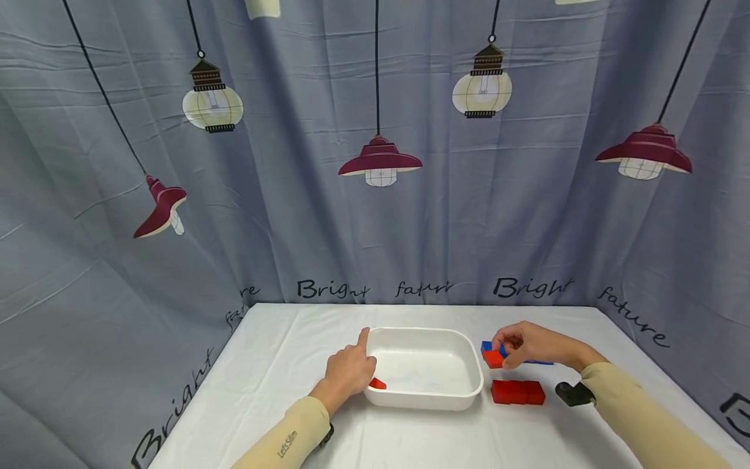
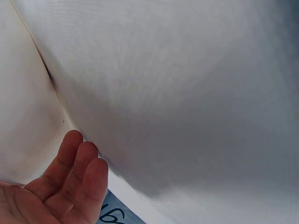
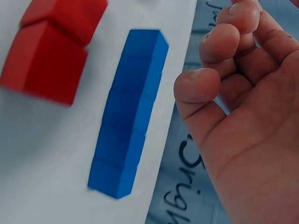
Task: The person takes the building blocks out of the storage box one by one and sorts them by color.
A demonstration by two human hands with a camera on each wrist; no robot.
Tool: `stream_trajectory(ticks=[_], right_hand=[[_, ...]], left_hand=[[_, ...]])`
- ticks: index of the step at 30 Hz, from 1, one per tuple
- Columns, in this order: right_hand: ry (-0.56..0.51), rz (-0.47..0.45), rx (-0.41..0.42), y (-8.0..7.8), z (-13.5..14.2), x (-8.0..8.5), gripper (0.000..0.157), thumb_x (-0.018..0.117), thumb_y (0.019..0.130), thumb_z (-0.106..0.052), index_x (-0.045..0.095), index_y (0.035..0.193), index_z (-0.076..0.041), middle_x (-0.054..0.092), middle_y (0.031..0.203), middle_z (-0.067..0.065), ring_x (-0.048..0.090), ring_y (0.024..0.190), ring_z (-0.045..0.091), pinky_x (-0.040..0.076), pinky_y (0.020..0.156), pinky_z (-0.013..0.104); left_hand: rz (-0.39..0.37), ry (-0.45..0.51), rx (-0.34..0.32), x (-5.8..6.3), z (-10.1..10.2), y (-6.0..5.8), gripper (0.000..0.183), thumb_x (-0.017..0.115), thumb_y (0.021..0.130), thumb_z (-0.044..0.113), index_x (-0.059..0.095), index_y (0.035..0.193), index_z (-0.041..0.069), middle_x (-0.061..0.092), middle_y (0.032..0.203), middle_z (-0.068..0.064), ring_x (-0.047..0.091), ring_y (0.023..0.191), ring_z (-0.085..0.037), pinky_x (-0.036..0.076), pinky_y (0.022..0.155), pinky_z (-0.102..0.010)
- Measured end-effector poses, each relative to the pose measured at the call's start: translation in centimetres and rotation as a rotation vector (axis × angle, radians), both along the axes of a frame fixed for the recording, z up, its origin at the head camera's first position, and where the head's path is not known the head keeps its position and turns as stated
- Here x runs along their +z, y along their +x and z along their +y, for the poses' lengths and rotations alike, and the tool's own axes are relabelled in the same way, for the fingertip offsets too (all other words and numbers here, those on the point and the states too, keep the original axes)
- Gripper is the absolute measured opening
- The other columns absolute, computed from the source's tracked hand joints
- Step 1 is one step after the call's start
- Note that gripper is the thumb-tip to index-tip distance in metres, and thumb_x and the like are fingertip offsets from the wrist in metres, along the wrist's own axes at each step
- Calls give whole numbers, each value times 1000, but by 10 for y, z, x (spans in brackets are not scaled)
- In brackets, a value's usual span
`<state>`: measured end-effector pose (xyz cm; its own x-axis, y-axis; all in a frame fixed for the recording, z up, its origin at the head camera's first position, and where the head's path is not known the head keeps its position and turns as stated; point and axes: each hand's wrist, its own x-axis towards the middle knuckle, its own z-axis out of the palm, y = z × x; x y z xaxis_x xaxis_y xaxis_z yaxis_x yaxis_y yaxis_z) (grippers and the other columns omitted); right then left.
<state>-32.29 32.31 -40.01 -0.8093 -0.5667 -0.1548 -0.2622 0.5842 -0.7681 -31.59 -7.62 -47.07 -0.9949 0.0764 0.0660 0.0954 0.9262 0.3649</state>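
My left hand point(image 1: 349, 370) rests at the left rim of a white plastic tub point(image 1: 418, 398), its index finger stretched along the rim. In the left wrist view, three of its fingers point(image 2: 88, 179) lie nearly straight; the thumb is hidden there. A red block point(image 1: 377, 384) lies inside the tub beside this hand and is partly covered. To the right of the tub, my right hand point(image 1: 530, 345) pinches another red block point(image 1: 493, 359) between thumb and fingers. Beneath and behind it runs a row of blue blocks point(image 3: 124, 112), mostly covered by the hand in the head view.
A short row of red blocks point(image 1: 518, 393) stands nearer me, right of the tub. White cloth point(image 1: 422, 443) covers the table. A grey-blue curtain point(image 1: 375, 228) with printed lamps hangs behind it. Dark camera mounts sit at both wrists, such as the right mount point(image 1: 574, 394).
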Motion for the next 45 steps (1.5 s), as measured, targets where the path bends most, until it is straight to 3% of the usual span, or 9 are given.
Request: stream_trajectory(ticks=[7, 17, 23, 34, 45], right_hand=[[-3, -31, -48, 5, 26, -8, 29, 73, 86, -14, 62, 110, -3, 52, 76, 4, 52, 69, 18, 40, 55, 26], [-6, -83, -141, 11, 53, -29, 31, 71, 88, -16, 59, 113, -2, 51, 77, 3, 54, 70, 24, 42, 55, 27], [-12, -81, -177, 15, 67, -39, 30, 70, 92, -17, 58, 115, -2, 51, 77, 3, 52, 69, 19, 41, 55, 25], [-3, -101, -252, 21, 99, -60, 32, 66, 94, -15, 56, 120, 0, 54, 79, 5, 51, 69, 21, 41, 57, 27], [-1, -123, -210, 28, 105, -70, 26, 69, 92, -10, 59, 114, 0, 48, 71, 1, 49, 63, 15, 38, 55, 24]], left_hand=[[4, 4, -2, 1, 1, -1, 65, 51, 97, 31, 32, 157, 14, 72, 110, -14, 66, 82, -26, 52, 79, -49], [-5, 16, 0, 1, -1, 1, 65, 52, 97, 31, 32, 157, 15, 72, 109, -13, 65, 82, -25, 52, 78, -48], [-2, 6, 4, 0, -2, 2, 64, 52, 97, 31, 33, 156, 14, 73, 103, -13, 63, 76, -24, 52, 76, -47], [-9, 11, -1, 2, 0, 2, 65, 52, 98, 31, 32, 157, 14, 73, 104, -14, 60, 73, -23, 51, 75, -46], [12, 7, -3, 1, 0, 2, 64, 52, 97, 31, 34, 156, 13, 73, 104, -15, 64, 75, -24, 52, 75, -48]])
